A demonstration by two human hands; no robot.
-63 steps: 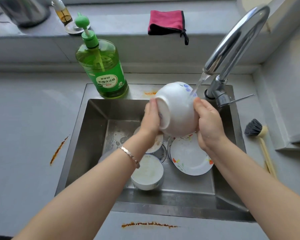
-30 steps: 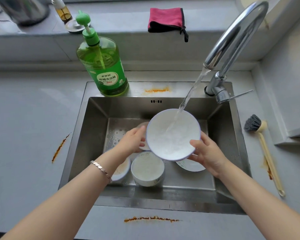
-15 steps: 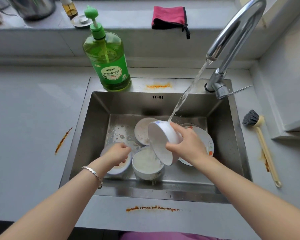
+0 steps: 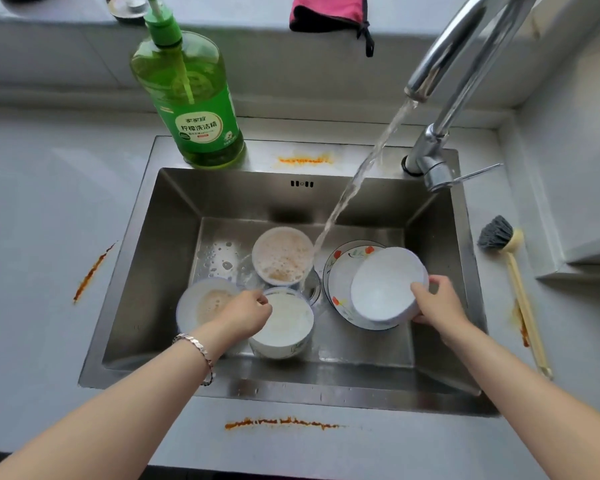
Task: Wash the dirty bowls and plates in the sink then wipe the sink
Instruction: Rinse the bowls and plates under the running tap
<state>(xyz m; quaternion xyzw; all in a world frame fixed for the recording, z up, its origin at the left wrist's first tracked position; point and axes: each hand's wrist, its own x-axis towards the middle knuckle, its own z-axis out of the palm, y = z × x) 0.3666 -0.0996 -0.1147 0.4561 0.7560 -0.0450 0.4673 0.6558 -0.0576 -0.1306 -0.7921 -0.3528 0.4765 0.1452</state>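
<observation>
both arms reach forward; right hand [image 4: 437, 306] grips a white bowl [image 4: 385, 289], left hand [image 4: 243, 315] has fingers curled.

Brushed steel sink [image 4: 174, 237], glossy chrome faucet [image 4: 454, 46], glazed bowls [image 4: 388, 285], translucent plastic soap bottle [image 4: 194, 98], pink cloth [image 4: 326, 12].

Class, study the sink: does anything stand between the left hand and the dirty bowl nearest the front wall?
Nothing visible does. The left hand lies right at the left rim of that dirty bowl, fingers curled; whether they grip it cannot be told.

Green soap bottle [image 4: 194, 109], pink cloth [image 4: 326, 12], dish brush [image 4: 497, 233]
</observation>
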